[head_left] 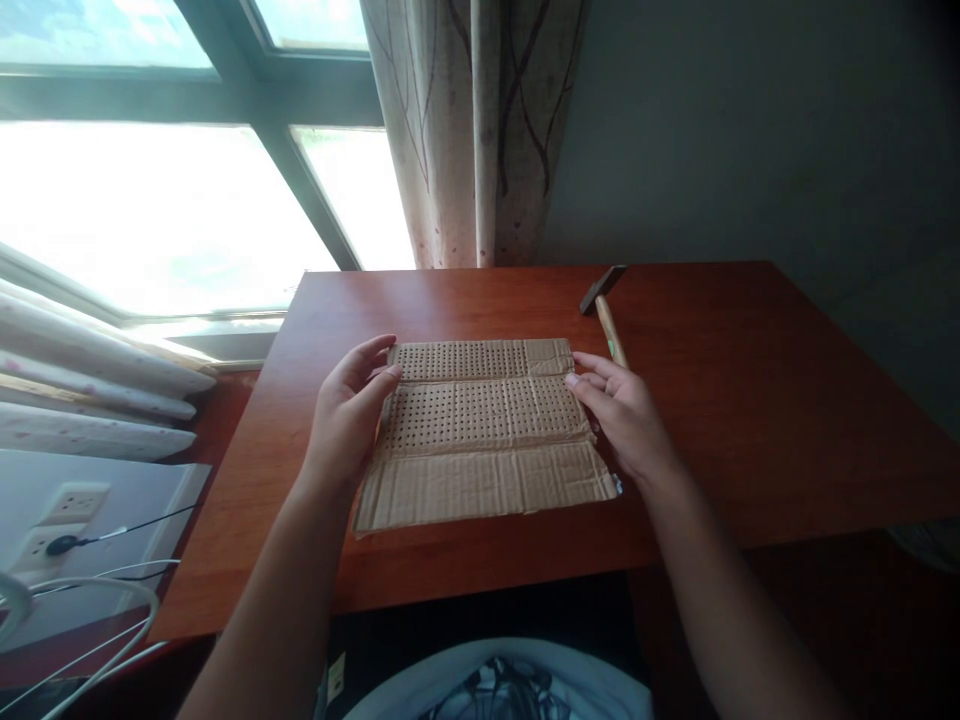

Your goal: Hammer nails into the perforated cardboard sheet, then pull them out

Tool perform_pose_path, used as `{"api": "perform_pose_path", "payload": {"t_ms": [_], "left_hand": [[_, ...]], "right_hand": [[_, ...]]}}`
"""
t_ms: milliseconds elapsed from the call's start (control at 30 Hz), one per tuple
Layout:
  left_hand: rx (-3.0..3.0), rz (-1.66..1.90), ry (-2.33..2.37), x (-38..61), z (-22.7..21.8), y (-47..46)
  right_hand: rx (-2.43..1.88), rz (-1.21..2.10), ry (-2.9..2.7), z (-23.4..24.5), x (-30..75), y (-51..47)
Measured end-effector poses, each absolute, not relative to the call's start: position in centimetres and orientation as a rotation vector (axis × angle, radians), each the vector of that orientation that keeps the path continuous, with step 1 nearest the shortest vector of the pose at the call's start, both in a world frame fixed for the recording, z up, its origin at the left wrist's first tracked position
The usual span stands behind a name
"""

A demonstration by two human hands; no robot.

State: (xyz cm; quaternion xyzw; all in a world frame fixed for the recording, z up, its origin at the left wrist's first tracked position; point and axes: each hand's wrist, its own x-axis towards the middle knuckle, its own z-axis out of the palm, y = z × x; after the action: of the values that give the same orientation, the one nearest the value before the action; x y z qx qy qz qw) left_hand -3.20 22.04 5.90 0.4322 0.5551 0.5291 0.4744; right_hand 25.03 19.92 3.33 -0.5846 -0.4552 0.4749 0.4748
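Note:
A creased sheet of corrugated cardboard (480, 480) lies between my hands over the table, its upper two panels dotted with rows of small holes and its near panel plain. My left hand (349, 405) pinches the left edge, thumb on top. On the opposite edge, my right hand (619, 410) grips the cardboard the same way. Just beyond my right hand rests a hammer (609, 325) with a wooden handle and dark metal head; the lower end of its handle is hidden by the hand.
The reddish wooden table (750, 400) stands against a dark wall. A bright window (150, 210) and a patterned curtain (450, 130) are at the back left. Lower left, a plug (61, 545) sits in a wall socket (41, 550), with white cables (142, 600) nearby.

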Motion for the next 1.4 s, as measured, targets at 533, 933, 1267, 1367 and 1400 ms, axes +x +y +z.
{"api": "perform_pose_path", "payload": {"t_ms": [533,933,1267,1367,1400], "left_hand": [[1.647,1.33,1.728,-4.5,6.2,21.3],[2.67,0.568,1.209,1.2,9.1,20.9],[2.674,0.483,1.232,1.3,7.7,21.3],[2.681,0.472,1.241,1.5,7.7,21.2],[2.685,0.473,1.244,1.5,7.7,21.1]], "right_hand": [[-1.404,1.175,-1.124,3.3,24.9,19.8],[-1.408,1.172,-1.132,3.0,24.7,19.8],[-1.457,0.864,-1.375,3.0,25.3,20.3],[-1.452,0.365,-1.616,4.5,24.8,20.5],[-1.416,0.223,-1.72,5.0,24.5,20.6]]}}
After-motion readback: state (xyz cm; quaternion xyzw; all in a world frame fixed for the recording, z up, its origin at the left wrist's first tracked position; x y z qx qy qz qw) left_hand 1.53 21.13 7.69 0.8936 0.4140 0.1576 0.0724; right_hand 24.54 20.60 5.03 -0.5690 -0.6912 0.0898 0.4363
